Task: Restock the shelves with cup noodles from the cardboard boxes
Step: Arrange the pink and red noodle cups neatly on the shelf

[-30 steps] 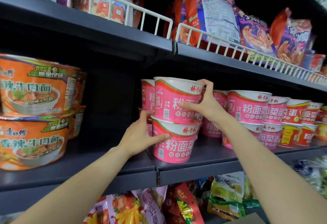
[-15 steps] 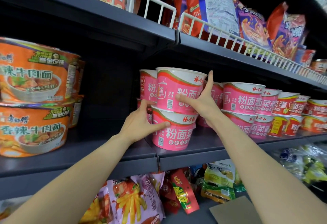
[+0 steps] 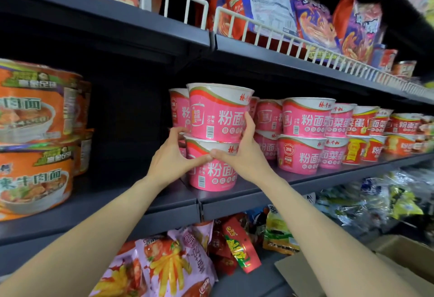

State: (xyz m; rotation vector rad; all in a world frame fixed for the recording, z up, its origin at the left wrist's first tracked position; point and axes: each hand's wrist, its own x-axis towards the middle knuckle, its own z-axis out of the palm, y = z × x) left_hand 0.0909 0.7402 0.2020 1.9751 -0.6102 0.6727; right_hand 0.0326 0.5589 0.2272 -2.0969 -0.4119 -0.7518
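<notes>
- Head view: your left hand and right hand wrapped the two-high pink cup stack at the middle shelf's front edge.
- Left fingers curled behind the lower cup, thumb across its front.
- Right hand gripped the same cup, forefinger up the top cup.
- Thumb tips touched.
- Cardboard box sat lower right.

The right hand now sits lower, its thumb meeting the left hand across the lower pink paper noodle cup.
</notes>
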